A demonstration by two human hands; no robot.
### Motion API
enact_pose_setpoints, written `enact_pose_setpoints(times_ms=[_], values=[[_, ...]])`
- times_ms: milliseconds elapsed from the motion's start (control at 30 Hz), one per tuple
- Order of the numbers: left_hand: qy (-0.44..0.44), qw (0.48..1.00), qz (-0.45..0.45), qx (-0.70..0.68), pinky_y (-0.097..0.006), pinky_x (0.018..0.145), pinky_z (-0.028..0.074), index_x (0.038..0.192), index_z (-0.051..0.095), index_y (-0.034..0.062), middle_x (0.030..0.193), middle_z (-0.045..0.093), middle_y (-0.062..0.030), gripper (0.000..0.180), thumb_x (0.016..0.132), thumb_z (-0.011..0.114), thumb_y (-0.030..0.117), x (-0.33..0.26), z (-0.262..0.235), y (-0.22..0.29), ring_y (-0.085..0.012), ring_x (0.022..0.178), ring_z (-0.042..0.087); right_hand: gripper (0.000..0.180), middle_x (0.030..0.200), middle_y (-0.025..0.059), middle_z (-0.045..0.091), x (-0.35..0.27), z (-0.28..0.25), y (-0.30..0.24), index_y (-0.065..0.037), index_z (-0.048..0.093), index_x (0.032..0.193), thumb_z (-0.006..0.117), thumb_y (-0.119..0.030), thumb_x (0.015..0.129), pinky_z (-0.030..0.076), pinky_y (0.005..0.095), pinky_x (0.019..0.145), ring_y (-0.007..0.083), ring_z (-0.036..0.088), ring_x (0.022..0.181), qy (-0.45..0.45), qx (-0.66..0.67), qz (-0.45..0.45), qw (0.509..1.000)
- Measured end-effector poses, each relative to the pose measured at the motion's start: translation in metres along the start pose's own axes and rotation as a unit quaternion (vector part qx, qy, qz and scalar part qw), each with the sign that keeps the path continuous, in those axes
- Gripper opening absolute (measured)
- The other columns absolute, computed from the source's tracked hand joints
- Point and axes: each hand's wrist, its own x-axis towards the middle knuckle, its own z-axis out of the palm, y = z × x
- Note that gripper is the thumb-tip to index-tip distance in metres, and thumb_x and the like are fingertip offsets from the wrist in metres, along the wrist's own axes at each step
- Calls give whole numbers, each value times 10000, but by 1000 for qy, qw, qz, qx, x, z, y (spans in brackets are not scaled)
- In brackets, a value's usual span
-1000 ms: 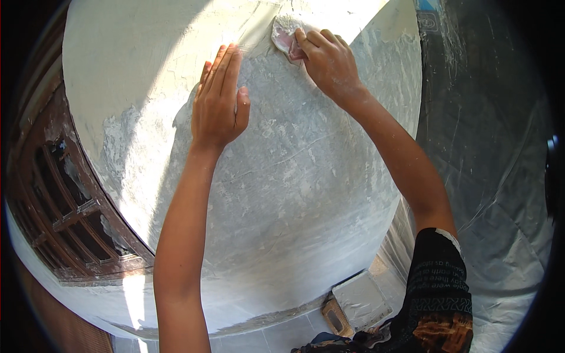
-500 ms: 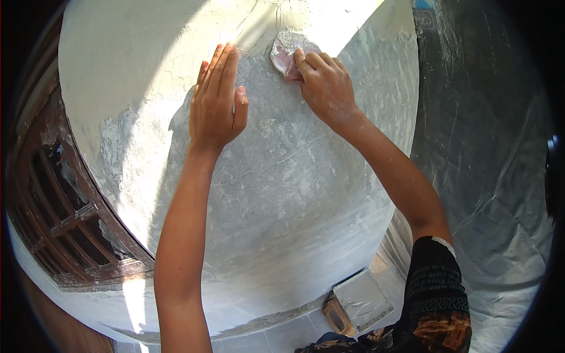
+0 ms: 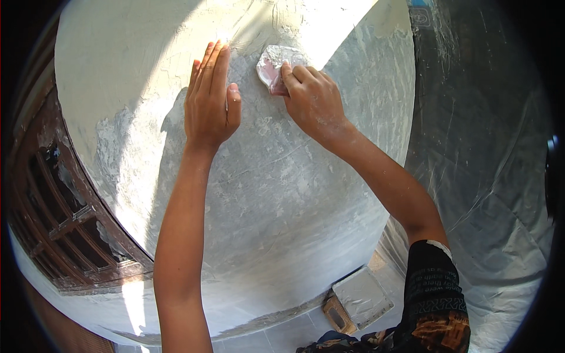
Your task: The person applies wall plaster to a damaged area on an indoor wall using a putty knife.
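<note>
Sunlit plastered wall [image 3: 265, 206], left hand [image 3: 209, 97] fingers flat together, right hand [image 3: 312, 100] fingers pinching sandpaper [image 3: 272, 65].

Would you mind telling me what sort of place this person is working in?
Probably a room under renovation: a patchy white plastered wall that the right hand rubs with a sanding pad, clear plastic sheeting draped at the right, and a dusty plastering float on the tiled floor.

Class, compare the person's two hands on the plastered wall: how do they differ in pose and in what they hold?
The left hand lies flat, fingers straight, holding nothing; the right hand is curled, pressing a pinkish sanding pad. The left sits partly in sunlight, the right in shade. Both touch the wall.
</note>
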Motion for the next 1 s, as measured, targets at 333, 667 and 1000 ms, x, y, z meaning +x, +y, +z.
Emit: enact_pose_setpoints(times_ms=[333,667,1000], values=[[7,1000,3,-7,-486,1186,264,1423,441,-27,1451,486,-226,582,867,398,140,3,6,4,-356,1409,406,238,934,180,684,46,1,42,100,666,1055,601,-32,869,593,370,697,278,692,900,13,-34,85,996],[9,1000,-4,-7,-489,1184,266,1426,439,-27,1446,490,-231,581,871,388,138,2,6,5,-356,1411,405,287,909,174,671,51,-18,38,97,657,1101,607,-51,861,592,372,723,283,689,881,68,13,106,992],[14,1000,-13,-5,-496,1185,261,1421,439,-31,1448,488,-230,579,871,392,143,-2,0,-1,-350,1412,404,343,914,184,648,2,-11,-19,152,609,1165,586,10,853,603,337,649,268,683,879,4,79,-4,997]])
